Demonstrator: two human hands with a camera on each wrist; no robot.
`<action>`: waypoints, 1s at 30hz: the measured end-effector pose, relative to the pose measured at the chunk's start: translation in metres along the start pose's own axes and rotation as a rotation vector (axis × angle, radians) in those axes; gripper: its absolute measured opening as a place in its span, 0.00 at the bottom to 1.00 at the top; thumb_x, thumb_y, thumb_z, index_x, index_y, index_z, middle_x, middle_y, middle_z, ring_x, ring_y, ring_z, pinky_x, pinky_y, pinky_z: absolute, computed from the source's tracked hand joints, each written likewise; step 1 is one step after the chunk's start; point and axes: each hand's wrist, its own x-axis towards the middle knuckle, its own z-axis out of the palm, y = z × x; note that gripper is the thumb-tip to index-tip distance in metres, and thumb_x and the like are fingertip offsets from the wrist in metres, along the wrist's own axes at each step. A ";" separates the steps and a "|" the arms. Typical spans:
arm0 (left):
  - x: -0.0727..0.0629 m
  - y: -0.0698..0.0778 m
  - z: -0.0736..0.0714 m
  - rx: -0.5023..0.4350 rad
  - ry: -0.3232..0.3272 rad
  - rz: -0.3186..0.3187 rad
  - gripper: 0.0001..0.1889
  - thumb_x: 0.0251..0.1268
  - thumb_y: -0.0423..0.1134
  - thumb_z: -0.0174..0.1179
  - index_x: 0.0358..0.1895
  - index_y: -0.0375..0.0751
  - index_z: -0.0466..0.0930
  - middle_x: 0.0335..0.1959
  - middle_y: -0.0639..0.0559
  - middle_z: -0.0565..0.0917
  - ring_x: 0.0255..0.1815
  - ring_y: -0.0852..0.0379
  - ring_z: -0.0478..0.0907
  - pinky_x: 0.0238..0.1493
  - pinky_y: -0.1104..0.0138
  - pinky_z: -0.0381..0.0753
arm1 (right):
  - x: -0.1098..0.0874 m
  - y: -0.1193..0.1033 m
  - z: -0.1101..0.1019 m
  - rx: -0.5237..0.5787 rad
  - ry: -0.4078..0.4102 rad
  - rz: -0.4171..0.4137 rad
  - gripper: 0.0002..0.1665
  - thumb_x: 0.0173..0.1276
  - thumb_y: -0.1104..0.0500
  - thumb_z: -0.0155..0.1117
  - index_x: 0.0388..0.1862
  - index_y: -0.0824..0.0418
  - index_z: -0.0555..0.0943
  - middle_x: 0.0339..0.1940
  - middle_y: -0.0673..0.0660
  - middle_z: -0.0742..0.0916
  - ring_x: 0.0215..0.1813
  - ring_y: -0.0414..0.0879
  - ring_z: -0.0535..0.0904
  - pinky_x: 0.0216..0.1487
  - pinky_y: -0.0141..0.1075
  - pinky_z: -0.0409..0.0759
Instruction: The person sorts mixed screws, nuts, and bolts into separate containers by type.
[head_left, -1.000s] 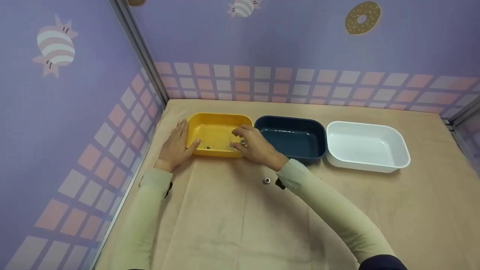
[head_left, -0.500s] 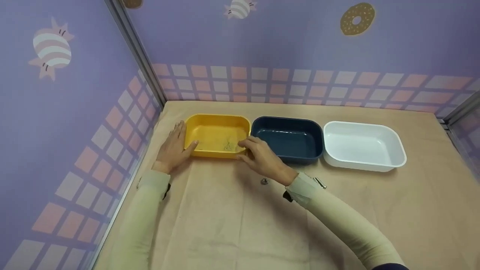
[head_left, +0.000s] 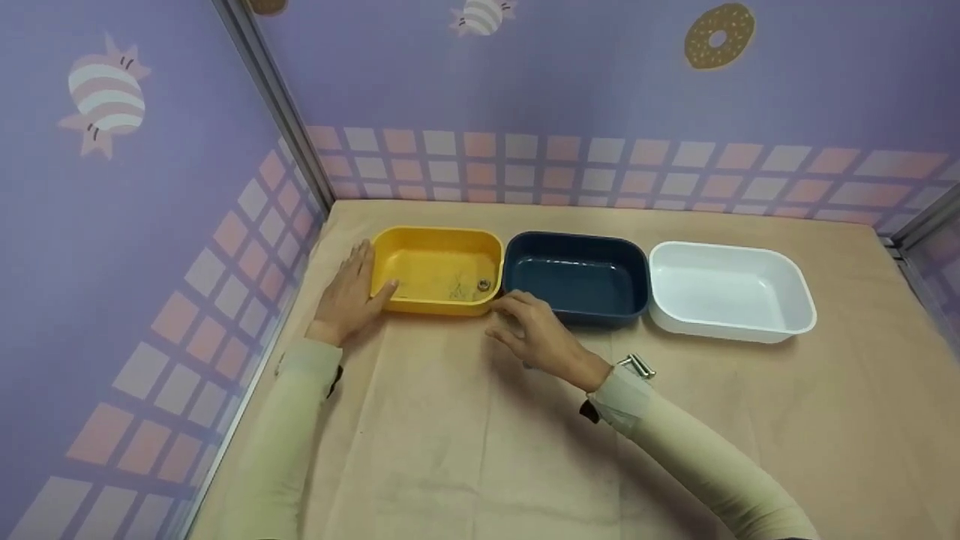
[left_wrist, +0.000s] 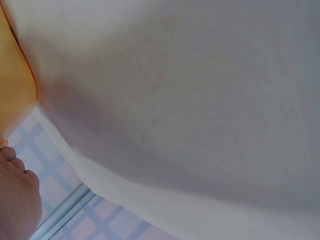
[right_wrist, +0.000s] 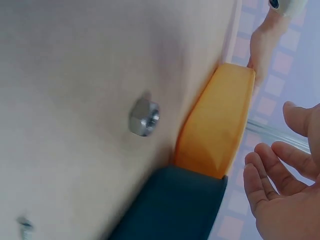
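Three bins stand in a row on the cloth-covered surface: the yellow bin at your left, the dark blue bin in the middle, and the white bin at the right. Your left hand rests against the left end of the yellow bin, its fingers extended along the outside of the wall and its thumb reaching over the near rim; it is spread rather than pinching. Your right hand hovers in front of the gap between the yellow and dark blue bins, thumb apart from loosely bent fingers, with nothing between them; whether a fingertip touches a rim cannot be told.

A silver nut lies inside the yellow bin, toward its near right corner; the thin dark marks beside it are too faint to identify. A second, loose nut lies on the surface, mostly hidden beneath your right hand in the head view but plain in the right wrist view. Silver bolts lie together in front of the dark blue bin, just beside your pale right sleeve. Behind the bins rises a purple wall, patterned with pink and white squares.
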 end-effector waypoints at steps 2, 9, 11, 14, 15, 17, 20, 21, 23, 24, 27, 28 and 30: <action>0.000 0.000 0.000 -0.002 0.002 -0.001 0.47 0.85 0.60 0.48 0.87 0.29 0.42 0.89 0.32 0.46 0.90 0.36 0.42 0.90 0.46 0.43 | -0.004 0.001 0.001 -0.021 0.006 0.002 0.22 0.77 0.53 0.72 0.62 0.64 0.84 0.57 0.58 0.87 0.60 0.59 0.84 0.64 0.50 0.85; 0.000 0.001 0.000 0.000 0.017 0.006 0.46 0.84 0.58 0.50 0.86 0.28 0.42 0.88 0.31 0.47 0.90 0.34 0.43 0.89 0.44 0.44 | -0.016 0.006 0.002 -0.033 0.019 0.025 0.21 0.76 0.54 0.72 0.62 0.62 0.85 0.58 0.60 0.88 0.60 0.53 0.85 0.65 0.46 0.85; 0.000 0.001 0.000 0.004 0.010 0.002 0.47 0.84 0.59 0.49 0.86 0.28 0.42 0.89 0.32 0.47 0.90 0.35 0.43 0.89 0.45 0.44 | -0.020 0.009 0.002 -0.013 0.025 0.039 0.20 0.76 0.55 0.73 0.62 0.61 0.86 0.58 0.60 0.88 0.60 0.51 0.85 0.65 0.46 0.85; 0.001 0.001 0.000 0.008 0.003 -0.003 0.47 0.84 0.59 0.49 0.87 0.28 0.41 0.89 0.32 0.46 0.90 0.35 0.43 0.90 0.46 0.42 | -0.027 0.015 0.003 0.024 0.041 0.049 0.19 0.74 0.57 0.74 0.60 0.62 0.86 0.57 0.61 0.89 0.60 0.52 0.85 0.65 0.47 0.85; 0.001 0.002 0.000 0.005 0.003 -0.003 0.47 0.85 0.59 0.49 0.86 0.28 0.42 0.89 0.32 0.46 0.90 0.35 0.42 0.90 0.46 0.42 | -0.030 0.017 0.003 0.034 0.047 0.050 0.19 0.74 0.58 0.74 0.59 0.63 0.86 0.56 0.62 0.89 0.60 0.53 0.86 0.64 0.48 0.86; 0.001 0.001 0.001 0.005 0.008 -0.002 0.47 0.85 0.59 0.49 0.86 0.28 0.42 0.89 0.32 0.46 0.90 0.35 0.42 0.89 0.46 0.42 | -0.034 0.021 0.004 0.051 0.054 0.048 0.18 0.73 0.59 0.75 0.58 0.66 0.86 0.55 0.64 0.89 0.59 0.55 0.86 0.62 0.50 0.87; 0.001 0.001 0.001 0.000 0.014 -0.001 0.47 0.84 0.60 0.48 0.86 0.28 0.42 0.89 0.32 0.46 0.90 0.35 0.42 0.89 0.45 0.42 | -0.041 0.027 0.004 0.065 0.049 0.055 0.19 0.72 0.61 0.75 0.57 0.69 0.85 0.53 0.65 0.88 0.56 0.58 0.87 0.59 0.51 0.88; 0.001 0.001 0.001 -0.001 0.014 -0.001 0.47 0.84 0.60 0.49 0.87 0.29 0.42 0.89 0.32 0.46 0.90 0.35 0.42 0.89 0.45 0.43 | -0.044 0.029 0.003 0.068 0.041 0.063 0.19 0.72 0.61 0.75 0.57 0.69 0.85 0.52 0.64 0.88 0.56 0.58 0.87 0.59 0.51 0.88; 0.001 0.001 0.002 -0.002 0.017 -0.001 0.47 0.84 0.60 0.49 0.87 0.29 0.43 0.89 0.32 0.46 0.90 0.35 0.43 0.89 0.46 0.43 | -0.047 0.033 0.002 0.071 0.025 0.075 0.19 0.72 0.61 0.76 0.58 0.69 0.85 0.52 0.63 0.88 0.55 0.56 0.87 0.58 0.50 0.88; 0.001 0.001 0.002 -0.005 0.018 -0.001 0.47 0.84 0.60 0.49 0.87 0.29 0.43 0.89 0.32 0.46 0.90 0.35 0.42 0.89 0.46 0.42 | -0.049 0.035 0.000 0.075 0.016 0.084 0.20 0.72 0.61 0.76 0.58 0.69 0.85 0.52 0.62 0.89 0.55 0.56 0.87 0.58 0.50 0.88; 0.000 0.000 0.002 -0.009 0.018 -0.001 0.46 0.84 0.60 0.49 0.87 0.29 0.43 0.89 0.33 0.46 0.90 0.36 0.42 0.90 0.46 0.42 | -0.052 0.039 -0.004 0.094 -0.011 0.107 0.20 0.70 0.62 0.77 0.58 0.68 0.86 0.50 0.61 0.89 0.53 0.54 0.87 0.57 0.49 0.88; 0.000 0.000 0.002 -0.009 0.017 -0.003 0.46 0.84 0.60 0.49 0.87 0.30 0.43 0.89 0.33 0.46 0.90 0.36 0.42 0.90 0.46 0.42 | -0.053 0.040 -0.005 0.100 -0.022 0.113 0.20 0.69 0.62 0.78 0.57 0.67 0.86 0.50 0.60 0.89 0.52 0.54 0.86 0.56 0.49 0.88; -0.001 0.000 0.002 -0.007 0.016 -0.002 0.46 0.85 0.60 0.49 0.87 0.29 0.43 0.89 0.33 0.46 0.90 0.37 0.42 0.90 0.46 0.42 | -0.054 0.044 -0.007 0.114 -0.047 0.119 0.20 0.68 0.63 0.79 0.56 0.67 0.87 0.48 0.60 0.89 0.50 0.54 0.86 0.53 0.48 0.87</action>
